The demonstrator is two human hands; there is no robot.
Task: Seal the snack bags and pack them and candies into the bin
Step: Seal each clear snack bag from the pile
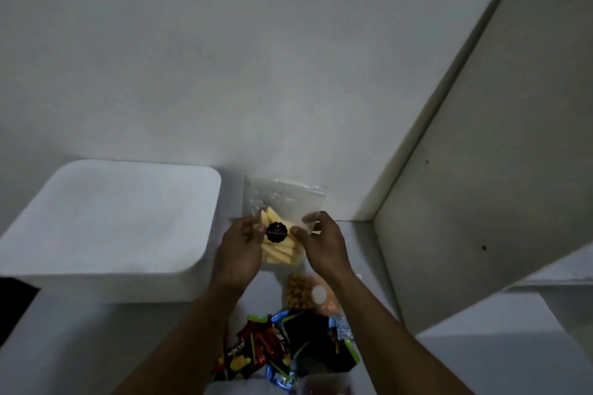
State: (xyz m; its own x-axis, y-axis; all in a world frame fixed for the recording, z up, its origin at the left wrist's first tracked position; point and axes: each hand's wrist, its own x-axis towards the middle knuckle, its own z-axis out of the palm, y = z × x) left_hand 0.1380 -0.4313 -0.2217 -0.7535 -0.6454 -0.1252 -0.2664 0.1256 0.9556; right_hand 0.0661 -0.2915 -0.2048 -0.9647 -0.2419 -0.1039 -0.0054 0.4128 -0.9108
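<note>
I hold a clear zip bag (282,202) of pale yellow snack sticks with a round black label upright in front of me. My left hand (240,250) grips its left side and my right hand (321,244) pinches its right side between thumb and fingers. The bag's top edge stands above both hands. A white bin (106,228) with rounded corners sits to the left, touching nothing I hold. Another clear bag (308,295) of orange-brown snacks lies on the table below my hands. A pile of coloured candy packets (288,349) lies nearer to me, between my forearms.
A white wall rises behind the table. A large grey slanted panel (497,154) stands at the right, close to my right arm. The light table surface (64,346) shows at the lower left and lower right.
</note>
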